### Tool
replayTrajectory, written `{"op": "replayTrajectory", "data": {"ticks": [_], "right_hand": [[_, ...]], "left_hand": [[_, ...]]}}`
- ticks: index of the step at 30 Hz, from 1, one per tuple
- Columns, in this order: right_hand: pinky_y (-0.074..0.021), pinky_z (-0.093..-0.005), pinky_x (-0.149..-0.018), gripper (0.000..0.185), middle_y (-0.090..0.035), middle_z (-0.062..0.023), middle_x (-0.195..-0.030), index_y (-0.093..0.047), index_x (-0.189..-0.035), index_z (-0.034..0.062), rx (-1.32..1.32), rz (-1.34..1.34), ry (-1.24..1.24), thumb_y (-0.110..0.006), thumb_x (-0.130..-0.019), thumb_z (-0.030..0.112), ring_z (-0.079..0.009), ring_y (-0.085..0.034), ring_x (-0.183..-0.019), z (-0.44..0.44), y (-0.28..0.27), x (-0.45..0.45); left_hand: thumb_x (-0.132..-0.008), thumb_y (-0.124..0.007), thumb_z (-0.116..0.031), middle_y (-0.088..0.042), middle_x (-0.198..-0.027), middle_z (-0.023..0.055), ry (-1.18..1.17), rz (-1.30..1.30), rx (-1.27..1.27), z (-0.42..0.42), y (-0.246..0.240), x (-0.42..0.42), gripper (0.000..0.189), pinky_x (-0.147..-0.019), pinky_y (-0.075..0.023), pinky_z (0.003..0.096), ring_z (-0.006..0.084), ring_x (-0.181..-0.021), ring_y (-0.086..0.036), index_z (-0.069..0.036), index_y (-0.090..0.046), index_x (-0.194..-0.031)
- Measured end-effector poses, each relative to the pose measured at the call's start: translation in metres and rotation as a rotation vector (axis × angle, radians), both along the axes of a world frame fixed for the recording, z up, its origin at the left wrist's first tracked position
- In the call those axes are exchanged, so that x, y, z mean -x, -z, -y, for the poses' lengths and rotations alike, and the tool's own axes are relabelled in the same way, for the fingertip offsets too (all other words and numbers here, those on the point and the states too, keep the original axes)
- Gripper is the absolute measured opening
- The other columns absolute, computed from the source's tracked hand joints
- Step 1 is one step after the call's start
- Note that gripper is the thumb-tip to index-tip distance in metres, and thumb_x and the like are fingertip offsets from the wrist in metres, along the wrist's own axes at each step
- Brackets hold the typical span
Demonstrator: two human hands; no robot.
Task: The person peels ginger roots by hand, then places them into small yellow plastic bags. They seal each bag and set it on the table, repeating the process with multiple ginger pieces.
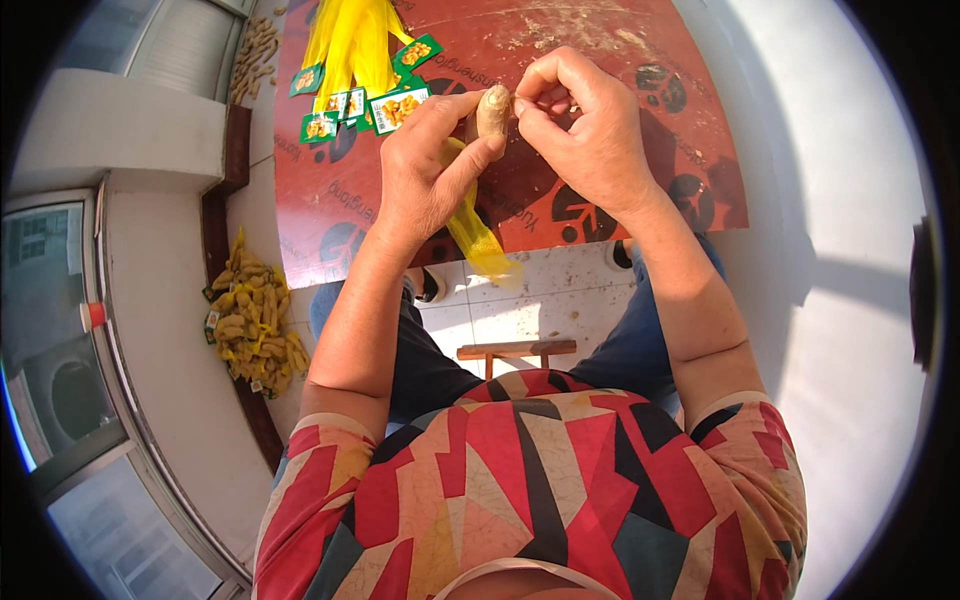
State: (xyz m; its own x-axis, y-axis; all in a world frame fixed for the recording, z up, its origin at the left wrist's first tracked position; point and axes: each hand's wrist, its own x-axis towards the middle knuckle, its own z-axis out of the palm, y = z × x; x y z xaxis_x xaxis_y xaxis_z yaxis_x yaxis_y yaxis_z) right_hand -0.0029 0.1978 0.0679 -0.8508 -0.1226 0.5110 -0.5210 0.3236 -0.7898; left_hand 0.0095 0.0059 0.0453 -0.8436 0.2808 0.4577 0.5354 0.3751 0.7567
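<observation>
My left hand grips a knobbly piece of ginger root between thumb and fingers, its end turned upward. Against the ginger's right side, my right hand has its thumb and index fingertip pinched together. Anything tiny between those fingertips is too small to make out. Beneath my left hand a yellow mesh bag lies on the red board tabletop and hangs over its near edge. Farther back is a bunch of yellow mesh bags with green labels that bear writing and ginger pictures.
Ginger in yellow mesh bags is heaped on the floor at left, by the wall. Loose ginger pieces lie on the floor beyond the table's left side. A wooden stool shows between my legs. Crumbs of soil dust the board's far part.
</observation>
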Motion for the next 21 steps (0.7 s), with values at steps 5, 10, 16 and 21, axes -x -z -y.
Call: {"op": "replayTrajectory", "data": {"ticks": [5, 10, 16, 21], "right_hand": [[-0.0568, -0.0315, -0.067, 0.015, -0.069, -0.0063, -0.082, -0.062, -0.092, 0.0058, -0.145, -0.238, 0.185, -0.072, -0.082, 0.003, -0.0201, -0.07, -0.073, -0.001, 0.012, 0.012], [-0.0567, -0.0312, -0.066, 0.017, -0.069, -0.0063, -0.083, -0.062, -0.092, 0.0077, 0.006, -0.137, 0.064, -0.074, -0.08, 0.005, -0.0209, -0.071, -0.075, 0.006, 0.003, 0.0], [-0.055, -0.0323, -0.062, 0.018, -0.069, -0.0036, -0.08, -0.061, -0.089, 0.0094, -0.072, -0.233, 0.07, -0.075, -0.079, 0.006, -0.0226, -0.069, -0.071, 0.006, 0.011, 0.004], [-0.0537, -0.0341, -0.06, 0.017, -0.068, -0.0031, -0.078, -0.061, -0.088, 0.0111, -0.154, -0.315, 0.113, -0.074, -0.079, 0.007, -0.0253, -0.068, -0.07, 0.005, 0.012, 0.006]], "left_hand": [[-0.092, -0.07, -0.01, -0.069, -0.1, 0.0047, 0.104, 0.44, -0.528, -0.001, -0.002, -0.004, 0.031, -0.078, -0.0521, 0.0257, 0.0098, -0.089, -0.063, 0.002, -0.064, -0.119], [-0.092, -0.071, -0.01, -0.069, -0.096, 0.0049, 0.044, 0.393, -0.5, -0.001, 0.004, -0.001, 0.031, -0.073, -0.0524, 0.0242, 0.0094, -0.083, -0.064, 0.002, -0.064, -0.119], [-0.09, -0.072, -0.008, -0.068, -0.089, 0.0044, 0.009, 0.358, -0.427, -0.005, 0.001, -0.004, 0.027, -0.064, -0.0524, 0.0232, 0.0088, -0.073, -0.064, 0.003, -0.066, -0.114], [-0.088, -0.074, -0.008, -0.068, -0.089, 0.0044, -0.002, 0.321, -0.362, -0.006, 0.003, -0.004, 0.029, -0.063, -0.0524, 0.0224, 0.0086, -0.073, -0.065, 0.003, -0.066, -0.114]]}}
